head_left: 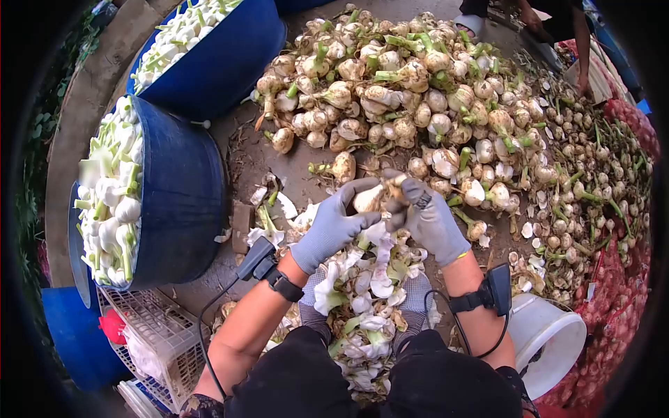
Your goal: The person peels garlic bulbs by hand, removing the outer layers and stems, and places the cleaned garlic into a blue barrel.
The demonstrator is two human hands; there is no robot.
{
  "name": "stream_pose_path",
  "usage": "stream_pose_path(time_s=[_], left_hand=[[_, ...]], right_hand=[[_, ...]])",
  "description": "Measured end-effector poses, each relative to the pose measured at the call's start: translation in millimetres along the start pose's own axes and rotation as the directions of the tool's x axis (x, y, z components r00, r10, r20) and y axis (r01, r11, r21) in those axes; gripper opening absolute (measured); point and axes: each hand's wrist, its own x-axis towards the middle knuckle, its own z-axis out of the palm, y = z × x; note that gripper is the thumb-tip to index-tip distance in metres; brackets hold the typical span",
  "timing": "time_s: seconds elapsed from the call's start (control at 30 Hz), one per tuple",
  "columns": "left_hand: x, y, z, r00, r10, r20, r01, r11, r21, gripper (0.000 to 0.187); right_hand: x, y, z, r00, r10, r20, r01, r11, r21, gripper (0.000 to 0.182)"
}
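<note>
- While the left hand (336, 221) has thumb and fingers closed on the round side of a soil-stained garlic bulb (367, 200), the right hand (433, 221) has its fingers drawn in at the neck end; whether they pinch the neck or loose skin is too blurred to tell.
- The bulb is between the two gloved hands, lifted above a pile of skins (380, 279) that lies between the shoes.
- It should be light and firm in the body, and not very fragile, though hard squeezing could bruise the cloves.
- Its outer wrapper is likely papery and prone to slide or tear, so the widest part of the body seems the steadiest hold, with the neck as a second one.
- Glove fabric probably grips well, but loose soil may make the skin slip a little.
- Ahead, a heap of untrimmed garlic bulbs (418, 90) spreads over the ground; their green stems look stiff enough to pick up by.
- Off to the left, a blue tub (182, 188) holds clean white bulbs, which look smoother and perhaps more slippery; a white bucket (562, 341) is beside the right forearm.
</note>
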Motion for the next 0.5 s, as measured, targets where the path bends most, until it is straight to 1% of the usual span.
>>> stream_pose_path(time_s=[0.03, 0.07, 0.1, 0.13, 0.17, 0.2, 0.23, 0.27, 0.3, 0.33, 0.37, 0.43, 0.47, 0.5], left_hand=[[-3, 6, 6, 1.0, -0.003, 0.003, 0.003, 1.0, -0.003, 0.057], [-4, 10, 12, 0.999, -0.032, 0.012, 0.032, 0.999, -0.036, 0.056], [-5, 15, 17, 0.998, -0.063, 0.026, 0.065, 0.996, -0.067, 0.055], [-7, 20, 21, 0.998, -0.025, 0.06, 0.019, 0.996, 0.093, 0.053], [-7, 20, 23, 0.997, -0.035, 0.069, 0.029, 0.995, 0.092, 0.053], [-7, 19, 24, 0.995, -0.084, 0.059, 0.082, 0.996, 0.036, 0.053], [-8, 19, 25, 0.991, -0.128, 0.047, 0.129, 0.991, -0.02, 0.054], [-9, 16, 25, 0.992, -0.127, 0.024, 0.128, 0.99, -0.059, 0.053], [-11, 16, 24, 0.991, -0.13, 0.019, 0.131, 0.99, -0.059, 0.053], [-13, 17, 22, 0.993, -0.118, 0.001, 0.118, 0.993, 0.03, 0.053], [-13, 17, 21, 0.994, -0.104, -0.015, 0.105, 0.987, 0.12, 0.053], [-12, 16, 18, 0.995, -0.096, 0.012, 0.094, 0.99, 0.104, 0.053], [-11, 15, 19, 0.995, -0.084, 0.044, 0.08, 0.993, 0.092, 0.053], [-10, 12, 22, 0.995, -0.088, 0.05, 0.083, 0.992, 0.092, 0.053]], right_hand=[[-7, 0, -5, 0.999, -0.042, -0.002, 0.041, 0.981, -0.191, 0.019], [-12, -2, -8, 0.996, -0.086, 0.004, 0.082, 0.924, -0.373, 0.021], [-16, -3, -7, 0.996, -0.092, -0.005, 0.084, 0.925, -0.371, 0.021], [-22, -5, 2, 0.994, -0.11, -0.022, 0.085, 0.863, -0.498, 0.024], [-25, -6, 6, 0.991, -0.125, -0.038, 0.076, 0.785, -0.615, 0.027], [-23, -4, -5, 0.999, -0.043, -0.005, 0.028, 0.728, -0.685, 0.03], [-25, -4, -1, 0.999, -0.038, -0.006, 0.024, 0.729, -0.684, 0.03], [-26, -6, 8, 0.998, 0.0, -0.064, -0.039, 0.795, -0.605, 0.029], [-28, -5, 12, 0.992, 0.047, -0.119, -0.102, 0.852, -0.514, 0.029], [-28, 4, 8, 0.997, -0.013, -0.074, -0.022, 0.893, -0.45, 0.028], [-29, 7, 4, 0.997, -0.007, -0.072, -0.026, 0.893, -0.449, 0.028], [-31, 8, -1, 0.997, 0.0, -0.08, -0.03, 0.927, -0.375, 0.026], [-32, 4, -1, 0.995, 0.031, -0.094, -0.065, 0.919, -0.388, 0.026], [-32, 4, -1, 0.995, 0.03, -0.1, -0.067, 0.92, -0.385, 0.026]])
